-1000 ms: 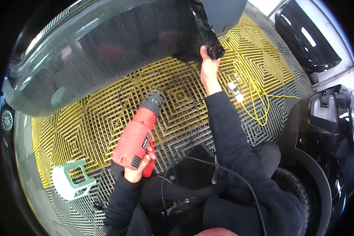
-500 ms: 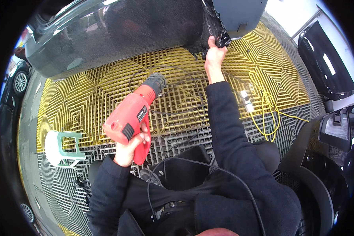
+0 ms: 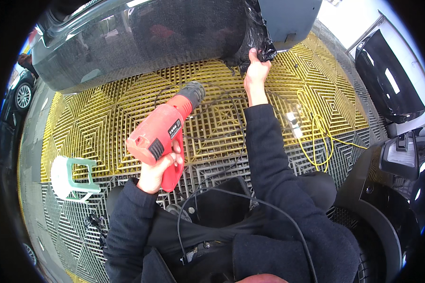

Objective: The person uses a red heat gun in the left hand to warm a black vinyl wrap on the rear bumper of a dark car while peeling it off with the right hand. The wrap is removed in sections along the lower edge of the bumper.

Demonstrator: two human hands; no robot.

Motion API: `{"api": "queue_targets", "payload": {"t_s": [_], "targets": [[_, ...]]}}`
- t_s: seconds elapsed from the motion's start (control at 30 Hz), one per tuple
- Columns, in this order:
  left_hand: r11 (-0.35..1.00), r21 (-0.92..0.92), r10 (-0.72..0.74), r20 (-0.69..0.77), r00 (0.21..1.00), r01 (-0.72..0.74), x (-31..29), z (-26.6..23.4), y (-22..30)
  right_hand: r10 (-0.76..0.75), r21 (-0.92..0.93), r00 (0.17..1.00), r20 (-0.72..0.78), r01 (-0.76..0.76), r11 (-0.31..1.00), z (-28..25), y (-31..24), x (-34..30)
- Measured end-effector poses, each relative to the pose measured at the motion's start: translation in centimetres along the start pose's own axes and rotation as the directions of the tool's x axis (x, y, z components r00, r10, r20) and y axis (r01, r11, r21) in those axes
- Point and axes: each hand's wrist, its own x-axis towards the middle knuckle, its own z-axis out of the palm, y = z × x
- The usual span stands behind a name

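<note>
My left hand (image 3: 158,172) is wrapped round the handle of a red heat gun (image 3: 156,129), whose dark nozzle tilts up and to the right toward the car panel. My right hand (image 3: 257,73) grips the bunched lower end of a black plastic film (image 3: 256,40), thumb on top. That film hangs loose and wrinkled off the dark, glossy car panel (image 3: 141,40) across the top. Just right of the film, a smooth grey surface (image 3: 288,21) of the car shows bare.
Yellow and grey grid tiles (image 3: 212,155) cover the floor. A pale green and white stool (image 3: 75,178) stands at left. On the right lie a yellow cable (image 3: 318,134) and a white power strip (image 3: 294,125). A black cord (image 3: 264,203) crosses my lap. Black car parts (image 3: 389,78) line the right.
The heat gun has shifted slightly up and to the right, its nozzle nearer the panel. My right hand keeps its grip on the film, a touch lower in view.
</note>
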Motion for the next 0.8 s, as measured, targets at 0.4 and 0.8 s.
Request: {"api": "queue_targets", "payload": {"t_s": [0.4, 0.8], "targets": [[1.0, 0.025, 0.005, 0.0, 1.0, -0.005, 0.2, -0.7, 0.6, 0.01, 0.1, 0.999, 0.033, -0.013, 0.995, -0.2, -0.3, -0.9], [0.999, -0.011, -0.042, 0.087, 0.995, 0.043, 1.6, -2.6, -1.2, 0.041, 0.078, 0.998, 0.039, -0.044, 0.996, -0.5, -1.3, -2.4]]}}
